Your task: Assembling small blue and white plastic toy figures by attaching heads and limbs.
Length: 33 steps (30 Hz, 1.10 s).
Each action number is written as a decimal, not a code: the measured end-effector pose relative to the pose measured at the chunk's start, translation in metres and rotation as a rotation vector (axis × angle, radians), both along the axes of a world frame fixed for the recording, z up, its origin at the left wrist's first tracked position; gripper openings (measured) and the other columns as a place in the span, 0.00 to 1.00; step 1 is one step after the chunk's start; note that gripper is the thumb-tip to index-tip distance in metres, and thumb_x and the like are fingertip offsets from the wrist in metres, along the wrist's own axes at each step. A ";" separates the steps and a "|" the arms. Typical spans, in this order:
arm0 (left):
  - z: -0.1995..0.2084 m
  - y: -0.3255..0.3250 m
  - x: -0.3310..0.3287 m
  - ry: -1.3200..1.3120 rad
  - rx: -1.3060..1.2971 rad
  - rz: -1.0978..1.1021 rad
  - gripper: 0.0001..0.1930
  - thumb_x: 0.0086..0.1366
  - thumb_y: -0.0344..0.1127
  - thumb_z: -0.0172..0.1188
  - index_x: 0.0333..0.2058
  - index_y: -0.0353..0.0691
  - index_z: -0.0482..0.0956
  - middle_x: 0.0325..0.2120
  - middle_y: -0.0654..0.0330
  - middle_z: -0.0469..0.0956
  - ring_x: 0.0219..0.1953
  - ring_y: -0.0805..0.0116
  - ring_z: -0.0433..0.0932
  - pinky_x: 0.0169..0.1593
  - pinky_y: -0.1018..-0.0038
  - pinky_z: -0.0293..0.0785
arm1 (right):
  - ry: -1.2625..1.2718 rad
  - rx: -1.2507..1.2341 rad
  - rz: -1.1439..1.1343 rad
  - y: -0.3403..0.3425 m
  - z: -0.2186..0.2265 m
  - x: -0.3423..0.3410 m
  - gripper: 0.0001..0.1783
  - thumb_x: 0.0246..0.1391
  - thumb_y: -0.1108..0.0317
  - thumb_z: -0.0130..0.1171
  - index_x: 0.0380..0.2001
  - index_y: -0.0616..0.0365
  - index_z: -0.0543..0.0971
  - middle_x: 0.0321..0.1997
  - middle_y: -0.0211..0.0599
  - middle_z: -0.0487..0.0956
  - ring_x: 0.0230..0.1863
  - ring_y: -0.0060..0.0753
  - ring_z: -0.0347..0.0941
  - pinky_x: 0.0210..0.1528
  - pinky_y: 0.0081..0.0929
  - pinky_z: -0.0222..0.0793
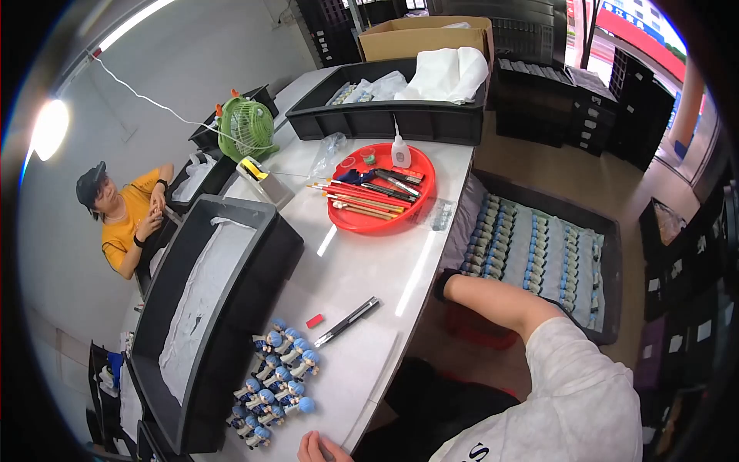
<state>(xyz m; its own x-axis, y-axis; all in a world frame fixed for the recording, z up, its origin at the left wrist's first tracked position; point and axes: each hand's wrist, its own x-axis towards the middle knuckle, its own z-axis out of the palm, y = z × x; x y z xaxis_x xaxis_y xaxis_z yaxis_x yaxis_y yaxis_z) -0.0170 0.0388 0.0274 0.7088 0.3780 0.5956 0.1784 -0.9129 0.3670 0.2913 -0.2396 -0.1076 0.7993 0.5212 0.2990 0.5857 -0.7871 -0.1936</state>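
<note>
My left hand (322, 447) rests at the near edge of the white table (350, 385), fingers lying loosely on it with nothing seen in them; the lower picture edge cuts it off. Close by stands a cluster of small blue-haired figurines (273, 377). Beyond them lie a red block (315, 320) and a black and silver pen-like cutter (346, 322). My right forearm (496, 302) reaches to the table's right side, with a black band (444, 284) at the wrist. The right hand's fingers are hidden there, beside a crate (612, 269) holding rows of figurines (536, 254).
A black bin (265, 262) lined with white cloth borders the figurines. Farther off are a red tray (339, 215) of brushes and tools, a green fan (246, 129) and another black bin (385, 123). A person in yellow (123, 223) is at the left. Stacked crates line the right.
</note>
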 end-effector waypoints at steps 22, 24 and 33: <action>0.004 0.000 -0.002 -0.003 -0.011 -0.056 0.08 0.55 0.29 0.56 0.32 0.32 0.75 0.33 0.47 0.74 0.35 0.49 0.71 0.41 0.63 0.67 | 0.511 0.484 -0.569 -0.108 0.009 -0.090 0.34 0.36 0.57 0.58 0.43 0.74 0.67 0.53 0.56 0.61 0.54 0.51 0.59 0.54 0.32 0.57; 0.004 -0.001 -0.002 -0.001 -0.019 -0.056 0.07 0.55 0.29 0.56 0.32 0.32 0.75 0.33 0.47 0.74 0.35 0.50 0.71 0.41 0.63 0.67 | 0.710 0.159 -0.558 -0.113 0.007 -0.088 0.29 0.36 0.60 0.57 0.41 0.71 0.69 0.53 0.55 0.61 0.52 0.52 0.61 0.52 0.32 0.60; 0.003 0.002 -0.005 -0.002 -0.012 -0.067 0.07 0.54 0.29 0.56 0.32 0.33 0.75 0.33 0.47 0.73 0.35 0.50 0.71 0.41 0.63 0.67 | 0.298 -0.241 -0.180 -0.008 0.026 -0.036 0.36 0.33 0.60 0.58 0.50 0.59 0.64 0.54 0.48 0.62 0.54 0.47 0.58 0.48 0.51 0.55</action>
<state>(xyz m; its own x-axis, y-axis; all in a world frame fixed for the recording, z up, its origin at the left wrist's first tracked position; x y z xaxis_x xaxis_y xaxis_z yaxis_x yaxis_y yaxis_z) -0.0222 0.0408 0.0305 0.7315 0.3366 0.5929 0.1163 -0.9185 0.3779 0.2555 -0.2479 -0.0818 0.9173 0.3917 -0.0722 0.3805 -0.9154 -0.1318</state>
